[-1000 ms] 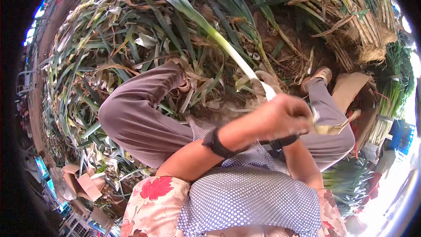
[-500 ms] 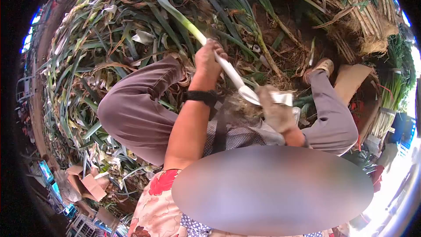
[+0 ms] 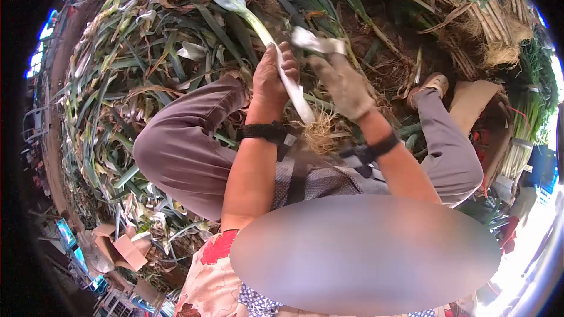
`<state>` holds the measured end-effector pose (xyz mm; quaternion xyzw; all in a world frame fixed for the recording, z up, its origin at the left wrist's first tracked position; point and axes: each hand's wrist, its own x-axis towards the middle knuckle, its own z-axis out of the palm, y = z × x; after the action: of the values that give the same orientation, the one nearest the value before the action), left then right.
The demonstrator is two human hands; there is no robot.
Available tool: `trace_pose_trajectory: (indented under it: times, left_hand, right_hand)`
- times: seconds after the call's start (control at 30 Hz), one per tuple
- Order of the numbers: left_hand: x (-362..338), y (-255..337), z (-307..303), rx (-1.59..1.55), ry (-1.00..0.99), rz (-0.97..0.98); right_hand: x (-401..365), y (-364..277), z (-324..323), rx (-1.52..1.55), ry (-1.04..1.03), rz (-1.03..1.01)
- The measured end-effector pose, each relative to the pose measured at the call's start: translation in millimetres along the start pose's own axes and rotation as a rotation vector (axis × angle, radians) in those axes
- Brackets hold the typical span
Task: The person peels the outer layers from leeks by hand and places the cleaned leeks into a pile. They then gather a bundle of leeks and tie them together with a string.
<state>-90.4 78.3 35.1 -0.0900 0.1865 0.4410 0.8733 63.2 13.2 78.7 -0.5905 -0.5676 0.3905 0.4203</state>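
Observation:
My left hand (image 3: 274, 76), bare, is wrapped round the white shaft of a long green onion (image 3: 301, 101). The onion slants from its pale green leaves at the upper left down to a tuft of stringy roots (image 3: 319, 132) over my lap. To the right of the shaft, my right hand (image 3: 345, 88) wears a dusty light-coloured glove. A loose white strip of peeled onion skin (image 3: 320, 42) is at its fingertips, blurred by motion. The gloved fingers look closed on the strip, and they are apart from the onion.
Heaped green leaves and peelings (image 3: 111, 111) cover the ground at left. Unpeeled onions with roots lie in a bundle (image 3: 493, 29) at upper right. A cardboard piece (image 3: 473, 105) is beside my right foot; tied onions (image 3: 517, 155) stand farther right. An open carton (image 3: 123, 249) lies lower left.
My right hand has moved up and away from the root end, carrying the white skin strip off the shaft. The roots now show. My left hand keeps its hold on the onion.

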Motion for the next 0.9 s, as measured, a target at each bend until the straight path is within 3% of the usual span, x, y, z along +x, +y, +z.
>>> trace_pose_trajectory:
  times: [0.07,0.17,0.23,0.27,0.3,0.37,0.4,0.43,0.53,0.6,0.63,0.67,0.7,0.77,0.8,0.83,0.9]
  left_hand:
    - [2,-1,0,0.079,0.019,0.045]
    - [-4,3,2,0.119,0.041,0.142]
    - [-2,11,-1,0.134,0.088,0.155]
    - [-2,6,6,0.247,0.220,0.230]
    - [0,5,4,0.257,0.197,0.198]
    - [2,4,0,0.249,0.153,0.180]
    - [2,1,2,0.350,0.156,0.185]
    - [1,-4,9,0.451,0.156,0.192]
    - [-14,-43,43,0.679,0.153,0.222]
    - [-27,-71,55,0.735,0.147,0.173]
    - [-33,-80,56,0.793,0.129,0.148]
    - [-38,-88,56,0.851,0.105,0.117]
    - [-44,-96,57,0.912,0.073,0.078]
    - [-54,-107,53,0.970,0.010,0.014]
    - [-56,-115,44,1.152,0.115,0.117]
    - [-59,-119,40,1.202,-0.013,0.222]
    - [-69,-130,64,1.379,0.033,0.212]
  right_hand:
    - [9,-13,23,0.531,-0.143,0.048]
    - [-4,6,11,-0.493,-0.503,-0.318]
    - [-37,5,-21,-0.425,-0.554,-0.238]
    - [-53,9,-40,-0.474,-0.580,-0.170]
    - [-66,15,-60,-0.523,-0.602,-0.100]
    - [-88,37,-105,-0.332,-0.378,0.570]
    - [-91,54,-126,-0.571,-0.345,0.691]
    - [-88,51,-136,-0.901,-0.449,0.702]
    - [-72,26,-123,-0.940,-0.163,0.391]
    - [-35,48,-112,-0.454,-0.237,0.478]
    - [-14,4,-98,-0.323,-0.256,0.495]
    - [-3,-1,-88,0.075,-0.290,0.353]
    - [8,-15,-83,0.130,-0.345,0.243]
    - [31,-36,-70,-0.123,-0.335,0.016]
    - [36,-41,-65,-0.283,-0.226,-0.010]
    - [36,-35,-59,-0.546,0.055,-0.104]
    - [29,-68,-86,-0.011,0.238,0.411]
